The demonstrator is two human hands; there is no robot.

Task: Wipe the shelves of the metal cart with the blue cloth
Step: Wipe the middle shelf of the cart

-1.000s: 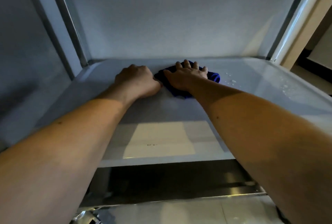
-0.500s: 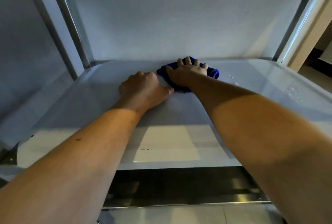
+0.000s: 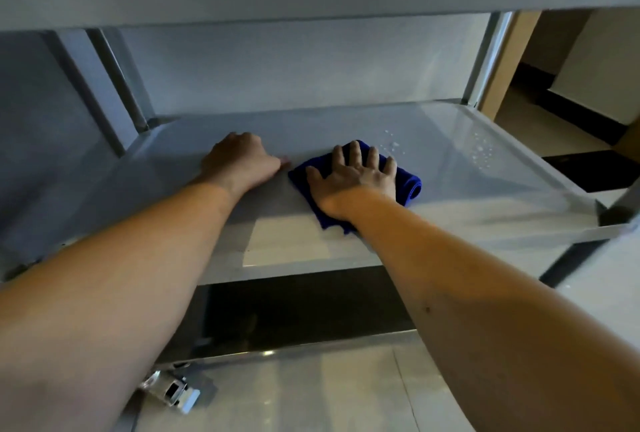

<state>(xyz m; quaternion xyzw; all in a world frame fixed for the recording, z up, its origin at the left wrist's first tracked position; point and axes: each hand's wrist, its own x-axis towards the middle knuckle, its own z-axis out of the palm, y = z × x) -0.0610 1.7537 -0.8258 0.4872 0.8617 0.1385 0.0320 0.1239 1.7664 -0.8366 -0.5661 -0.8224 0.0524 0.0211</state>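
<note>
The fingers (image 3: 353, 158) of the right hand (image 3: 353, 179) are spread flat, pressing the blue cloth (image 3: 408, 184) onto the cart's middle shelf (image 3: 485, 189). The cloth lies folded near the shelf's centre, toward the front. The left hand (image 3: 239, 163) rests just beside it, fingers curled under, apart from the cloth. Water drops (image 3: 393, 145) sit just beyond the cloth, more (image 3: 483, 151) further right.
</note>
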